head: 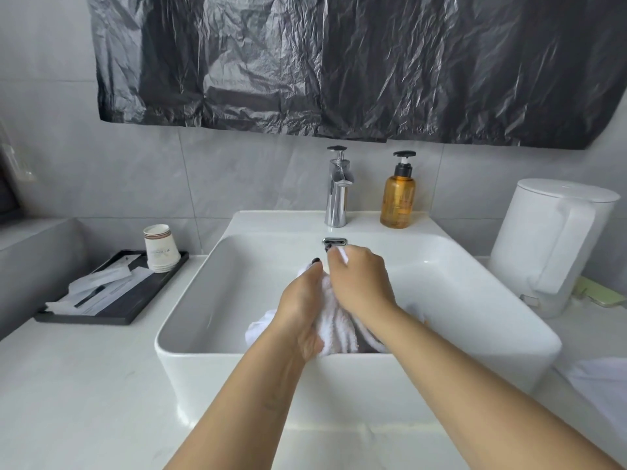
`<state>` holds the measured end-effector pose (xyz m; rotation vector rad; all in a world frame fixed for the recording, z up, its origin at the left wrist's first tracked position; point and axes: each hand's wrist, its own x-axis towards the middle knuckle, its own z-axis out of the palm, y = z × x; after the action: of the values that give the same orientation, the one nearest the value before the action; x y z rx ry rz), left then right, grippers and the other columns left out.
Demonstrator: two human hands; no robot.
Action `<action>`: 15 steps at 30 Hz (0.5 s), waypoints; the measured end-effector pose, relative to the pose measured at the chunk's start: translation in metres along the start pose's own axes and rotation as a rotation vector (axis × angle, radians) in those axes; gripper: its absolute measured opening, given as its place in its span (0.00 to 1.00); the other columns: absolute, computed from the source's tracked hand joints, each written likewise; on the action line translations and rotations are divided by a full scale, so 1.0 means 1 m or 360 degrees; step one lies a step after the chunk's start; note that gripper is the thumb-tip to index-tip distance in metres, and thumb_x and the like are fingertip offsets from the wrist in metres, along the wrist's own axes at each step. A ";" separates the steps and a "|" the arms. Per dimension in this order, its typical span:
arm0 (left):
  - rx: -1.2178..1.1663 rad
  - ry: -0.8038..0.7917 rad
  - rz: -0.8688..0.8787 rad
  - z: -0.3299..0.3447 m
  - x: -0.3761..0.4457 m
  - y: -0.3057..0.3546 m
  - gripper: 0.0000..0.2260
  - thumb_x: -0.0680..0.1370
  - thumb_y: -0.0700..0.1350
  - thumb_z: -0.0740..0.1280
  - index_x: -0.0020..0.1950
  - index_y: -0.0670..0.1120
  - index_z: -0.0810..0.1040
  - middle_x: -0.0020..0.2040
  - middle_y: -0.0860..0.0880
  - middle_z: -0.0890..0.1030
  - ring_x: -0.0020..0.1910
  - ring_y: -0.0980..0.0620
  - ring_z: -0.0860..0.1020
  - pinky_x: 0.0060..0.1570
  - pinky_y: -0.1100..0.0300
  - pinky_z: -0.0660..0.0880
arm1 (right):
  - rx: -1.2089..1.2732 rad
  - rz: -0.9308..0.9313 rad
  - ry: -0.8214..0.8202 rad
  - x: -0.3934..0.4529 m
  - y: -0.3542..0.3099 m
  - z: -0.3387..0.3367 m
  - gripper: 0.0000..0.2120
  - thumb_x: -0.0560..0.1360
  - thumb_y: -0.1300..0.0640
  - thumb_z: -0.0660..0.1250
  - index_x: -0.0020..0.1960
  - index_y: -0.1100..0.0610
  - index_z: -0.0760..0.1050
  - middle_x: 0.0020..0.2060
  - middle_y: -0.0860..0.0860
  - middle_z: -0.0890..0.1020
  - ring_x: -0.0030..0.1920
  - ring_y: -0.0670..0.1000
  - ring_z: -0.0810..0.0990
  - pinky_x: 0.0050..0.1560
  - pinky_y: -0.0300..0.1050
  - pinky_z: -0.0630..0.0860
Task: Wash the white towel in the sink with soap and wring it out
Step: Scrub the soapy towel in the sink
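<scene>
The white towel is bunched up inside the white rectangular sink, held between both hands above the basin floor. My left hand grips the towel from the left side. From the right, my right hand grips its upper part, and a white corner pokes out past the knuckles. An amber soap pump bottle stands on the sink's back ledge, right of the chrome faucet. No water runs from the faucet. The towel's lower part is hidden behind my wrists.
A black tray with paper cups and wrapped toiletries lies on the counter to the left. A white kettle stands at the right. White cloth lies on the counter at the far right. Black plastic sheeting covers the wall above.
</scene>
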<state>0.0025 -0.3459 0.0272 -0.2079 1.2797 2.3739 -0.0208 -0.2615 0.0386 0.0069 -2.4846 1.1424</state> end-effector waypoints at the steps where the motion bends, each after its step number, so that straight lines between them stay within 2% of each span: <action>1: 0.0004 0.0040 -0.0006 -0.003 0.003 -0.002 0.26 0.82 0.60 0.51 0.67 0.44 0.76 0.61 0.35 0.79 0.55 0.37 0.80 0.63 0.42 0.70 | 0.0059 0.0050 0.0013 -0.001 0.002 0.002 0.20 0.80 0.50 0.57 0.30 0.54 0.61 0.31 0.52 0.70 0.39 0.59 0.70 0.38 0.48 0.66; 2: 0.0008 0.0136 0.0008 -0.006 0.006 -0.003 0.26 0.83 0.61 0.52 0.67 0.45 0.76 0.61 0.36 0.80 0.54 0.37 0.81 0.63 0.41 0.71 | 0.0044 0.0053 0.0009 -0.006 0.003 0.004 0.20 0.79 0.50 0.58 0.30 0.54 0.60 0.31 0.52 0.71 0.39 0.59 0.71 0.38 0.48 0.66; 3: -0.0026 0.0217 0.0016 -0.007 0.004 -0.003 0.24 0.82 0.61 0.55 0.65 0.46 0.77 0.58 0.38 0.82 0.50 0.40 0.82 0.58 0.43 0.75 | -0.0021 0.0023 -0.0023 -0.016 0.002 0.004 0.20 0.80 0.49 0.58 0.31 0.54 0.60 0.32 0.53 0.73 0.40 0.60 0.72 0.38 0.49 0.66; 5: -0.0055 0.0450 0.0112 -0.012 0.009 -0.004 0.15 0.82 0.58 0.61 0.55 0.47 0.76 0.40 0.44 0.82 0.31 0.49 0.82 0.37 0.56 0.79 | -0.0182 -0.0140 -0.0084 -0.042 -0.003 0.000 0.20 0.80 0.48 0.57 0.32 0.55 0.59 0.32 0.53 0.73 0.41 0.61 0.72 0.38 0.49 0.66; 6: -0.0090 0.0494 0.0159 -0.016 0.011 -0.005 0.13 0.81 0.56 0.63 0.47 0.48 0.74 0.31 0.48 0.77 0.22 0.51 0.77 0.28 0.63 0.75 | -0.0249 -0.0240 -0.0110 -0.054 -0.006 -0.003 0.20 0.80 0.49 0.56 0.32 0.55 0.58 0.30 0.52 0.71 0.40 0.61 0.71 0.38 0.50 0.65; 8: -0.0094 0.0471 0.0152 -0.019 0.010 -0.007 0.20 0.82 0.55 0.63 0.33 0.48 0.67 0.20 0.51 0.67 0.16 0.52 0.69 0.21 0.70 0.68 | -0.0295 -0.0341 -0.0145 -0.065 -0.009 -0.006 0.20 0.80 0.50 0.56 0.33 0.55 0.56 0.29 0.51 0.69 0.39 0.61 0.71 0.38 0.50 0.65; 10: -0.0056 0.0309 0.0099 -0.014 0.006 -0.006 0.23 0.82 0.57 0.60 0.30 0.48 0.68 0.21 0.50 0.69 0.18 0.52 0.71 0.24 0.68 0.71 | -0.0264 -0.0322 -0.0116 -0.058 -0.012 -0.007 0.19 0.79 0.50 0.57 0.33 0.56 0.57 0.30 0.52 0.70 0.40 0.62 0.72 0.38 0.50 0.68; 12: -0.0008 0.0128 -0.0025 -0.008 0.002 -0.004 0.14 0.79 0.58 0.61 0.44 0.48 0.74 0.35 0.45 0.77 0.30 0.47 0.79 0.37 0.56 0.78 | -0.0159 -0.0217 -0.0026 -0.040 -0.012 -0.003 0.19 0.79 0.51 0.58 0.32 0.56 0.59 0.31 0.53 0.72 0.41 0.63 0.74 0.39 0.50 0.70; 13: 0.0023 0.0063 -0.0022 -0.006 0.001 -0.004 0.11 0.78 0.56 0.62 0.52 0.50 0.74 0.44 0.43 0.77 0.39 0.44 0.79 0.46 0.51 0.77 | -0.0125 -0.0152 0.0002 -0.028 -0.010 -0.002 0.19 0.79 0.51 0.58 0.31 0.56 0.60 0.32 0.53 0.73 0.41 0.62 0.74 0.40 0.50 0.71; 15: 0.0044 0.0011 0.0020 -0.004 0.001 -0.004 0.11 0.78 0.53 0.61 0.59 0.51 0.72 0.53 0.41 0.74 0.51 0.40 0.77 0.59 0.46 0.72 | -0.0065 0.0009 -0.0002 -0.008 -0.006 -0.002 0.17 0.77 0.52 0.58 0.31 0.56 0.63 0.33 0.54 0.74 0.41 0.61 0.75 0.40 0.49 0.71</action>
<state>0.0036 -0.3467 0.0217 -0.2003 1.3201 2.3666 -0.0117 -0.2652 0.0411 -0.0108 -2.5102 1.0943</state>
